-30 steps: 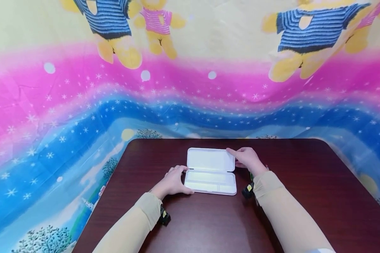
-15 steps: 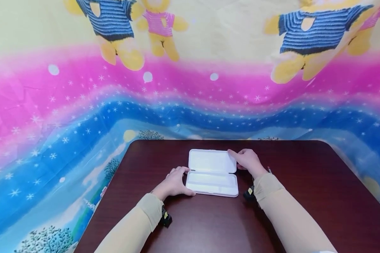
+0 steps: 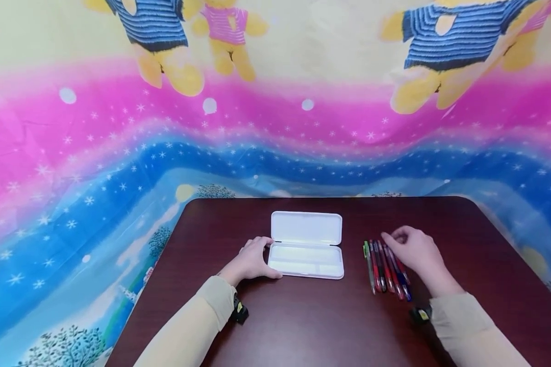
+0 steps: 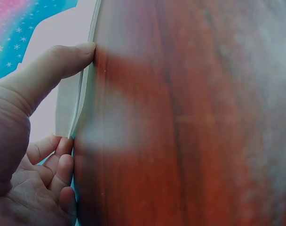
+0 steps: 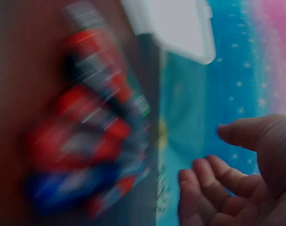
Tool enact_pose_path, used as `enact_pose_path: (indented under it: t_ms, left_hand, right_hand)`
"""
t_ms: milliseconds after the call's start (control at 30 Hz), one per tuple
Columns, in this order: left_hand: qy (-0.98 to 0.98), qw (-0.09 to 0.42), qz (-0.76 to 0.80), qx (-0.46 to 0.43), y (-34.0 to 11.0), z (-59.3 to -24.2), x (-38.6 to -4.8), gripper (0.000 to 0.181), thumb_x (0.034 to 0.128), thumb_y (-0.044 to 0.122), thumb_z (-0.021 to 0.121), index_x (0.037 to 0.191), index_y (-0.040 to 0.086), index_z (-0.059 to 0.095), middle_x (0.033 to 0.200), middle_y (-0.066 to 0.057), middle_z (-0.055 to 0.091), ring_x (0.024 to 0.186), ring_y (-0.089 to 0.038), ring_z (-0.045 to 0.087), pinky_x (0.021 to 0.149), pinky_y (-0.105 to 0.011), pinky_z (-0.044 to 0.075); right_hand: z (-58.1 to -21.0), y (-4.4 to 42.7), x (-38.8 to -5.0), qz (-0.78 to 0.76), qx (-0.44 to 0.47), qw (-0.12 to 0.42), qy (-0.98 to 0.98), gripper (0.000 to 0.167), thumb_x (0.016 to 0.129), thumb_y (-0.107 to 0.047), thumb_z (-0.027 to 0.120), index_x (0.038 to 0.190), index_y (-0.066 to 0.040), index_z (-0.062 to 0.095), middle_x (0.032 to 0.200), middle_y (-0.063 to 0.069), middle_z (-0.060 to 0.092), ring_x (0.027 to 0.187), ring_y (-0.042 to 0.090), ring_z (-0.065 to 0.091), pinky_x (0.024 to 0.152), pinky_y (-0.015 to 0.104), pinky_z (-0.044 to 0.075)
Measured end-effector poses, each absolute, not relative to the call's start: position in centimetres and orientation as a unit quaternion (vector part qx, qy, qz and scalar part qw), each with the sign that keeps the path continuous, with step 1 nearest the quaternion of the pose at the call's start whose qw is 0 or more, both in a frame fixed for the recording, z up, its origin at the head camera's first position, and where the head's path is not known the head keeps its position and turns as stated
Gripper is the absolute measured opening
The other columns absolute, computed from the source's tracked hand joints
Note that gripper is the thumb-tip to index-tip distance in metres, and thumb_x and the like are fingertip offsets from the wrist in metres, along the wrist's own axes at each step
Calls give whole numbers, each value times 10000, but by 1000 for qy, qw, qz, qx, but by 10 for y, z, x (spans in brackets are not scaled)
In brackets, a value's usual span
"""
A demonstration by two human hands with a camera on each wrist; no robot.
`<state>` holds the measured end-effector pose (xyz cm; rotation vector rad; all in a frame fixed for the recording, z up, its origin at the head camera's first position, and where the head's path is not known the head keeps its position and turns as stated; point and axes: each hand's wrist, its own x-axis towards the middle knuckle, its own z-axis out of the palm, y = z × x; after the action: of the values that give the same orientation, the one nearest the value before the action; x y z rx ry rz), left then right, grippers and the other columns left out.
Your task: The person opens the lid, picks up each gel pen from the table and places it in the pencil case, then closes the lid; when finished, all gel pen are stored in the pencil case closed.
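Pens (some red) [image 3: 392,272] lie between white case [image 3: 306,248] and right hand [image 3: 415,251].

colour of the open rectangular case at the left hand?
Plain white: the open rectangular case shows best in the head view.

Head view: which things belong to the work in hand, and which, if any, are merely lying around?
In the work:
open white pencil case, held by the left hand
row of pens, beside the right hand

Only surroundings:
dark wooden table
snowflake-print cloth
black wrist cameras
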<state>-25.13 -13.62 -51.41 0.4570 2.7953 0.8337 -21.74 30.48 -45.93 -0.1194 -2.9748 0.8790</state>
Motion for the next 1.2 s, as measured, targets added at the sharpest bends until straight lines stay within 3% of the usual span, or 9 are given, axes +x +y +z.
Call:
enact_pose_path:
  t_ms: [233,467,967,1200]
  left_hand:
    - [945,92,277,148,-137,-511,-253,1035,699,533,1011,1530,105,565,1492,-101,631,1384,-325,533,1204,-533,463]
    - [945,93,273,152,-138,-513,-254,1044,698,547,1006,1533,102,564,1495,-102,633,1386,-322,538,1205,-531,460]
    - [944,93,276,154,-137,-514,-250,1032,694,535,1011,1521,104,570,1475,-101,639,1380,-327,540,1201,-538,459]
    - [944,93,275,158,-136,-516,-251,1025,701,523,1007,1529,105,569,1501,-104,633,1397,-335,536,1208,-543,456]
  right_hand:
    - [-477,324,-188,250,-45,-47,-966,522,1043,-452,719,1199,46,711,986,184,762,812,244,663,699,406,549]
    - [-489,326,-183,226,-70,-37,-971,432,1051,-363,705,1163,54,720,950,165,741,790,246,629,670,387,503]
    - [-493,330,-181,202,-85,-54,-974,367,1036,-261,724,1150,86,754,922,198,750,745,258,610,639,409,521]
    - [-476,323,-178,211,-57,-4,-976,338,1035,-270,727,1149,46,768,924,188,752,729,248,599,605,377,508]
